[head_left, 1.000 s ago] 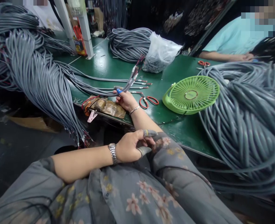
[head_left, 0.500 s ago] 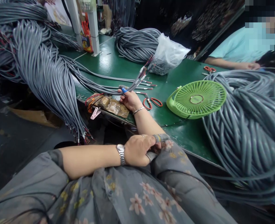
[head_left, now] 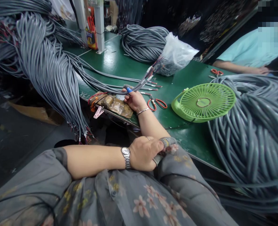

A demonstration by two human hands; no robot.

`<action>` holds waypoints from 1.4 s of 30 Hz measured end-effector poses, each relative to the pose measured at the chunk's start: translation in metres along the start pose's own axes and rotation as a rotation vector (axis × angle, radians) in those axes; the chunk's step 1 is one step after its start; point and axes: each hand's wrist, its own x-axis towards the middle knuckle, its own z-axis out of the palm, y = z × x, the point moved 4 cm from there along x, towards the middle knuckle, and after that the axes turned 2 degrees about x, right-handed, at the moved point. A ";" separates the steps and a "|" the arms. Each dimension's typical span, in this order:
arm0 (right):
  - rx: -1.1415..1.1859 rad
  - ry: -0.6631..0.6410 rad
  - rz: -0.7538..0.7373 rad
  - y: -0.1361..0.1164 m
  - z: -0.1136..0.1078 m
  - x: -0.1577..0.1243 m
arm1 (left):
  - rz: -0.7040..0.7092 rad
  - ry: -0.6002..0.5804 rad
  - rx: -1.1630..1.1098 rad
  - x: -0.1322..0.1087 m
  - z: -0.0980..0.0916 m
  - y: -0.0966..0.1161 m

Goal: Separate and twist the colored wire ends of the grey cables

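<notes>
My right hand reaches over the table edge, its fingers closed round a bundle of grey cables whose white-tagged ends point up and right. Blue and grey covers sit on its fingertips. Lower down, my left hand, with a watch on the wrist, is closed on my right sleeve near the elbow. Red-handled scissors lie just right of my right hand. Under that hand is a taped brown cardboard piece, with a pink clip at its left.
A green fan stands on the green table. Thick cable coils fill the right, and a long cable heap hangs at the left. Behind are another coil and a plastic bag. A person's arm rests at the upper right.
The view has shifted slightly, so most things appear a little farther right. Both hands keep their holds, with little visible movement of their own.
</notes>
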 end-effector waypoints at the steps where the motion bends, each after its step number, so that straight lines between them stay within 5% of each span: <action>1: -0.008 -0.006 -0.004 0.000 -0.001 0.001 | 0.001 -0.001 -0.003 0.000 0.000 0.000; 13: 0.035 0.045 0.020 -0.001 0.001 -0.002 | -0.133 0.040 -0.204 0.001 -0.005 -0.009; 23: -0.006 0.007 -0.018 -0.001 -0.001 -0.001 | -0.611 0.140 -1.144 -0.008 -0.018 -0.033; 29: 0.001 0.015 0.004 -0.003 0.001 -0.003 | -0.747 0.199 -1.380 -0.010 -0.022 -0.033; 37: -0.032 0.001 -0.009 -0.003 0.000 -0.002 | -1.133 0.155 -1.556 -0.017 -0.013 -0.042; 42: -0.023 0.002 -0.007 -0.002 -0.001 -0.002 | -1.201 0.194 -1.586 -0.024 -0.014 -0.047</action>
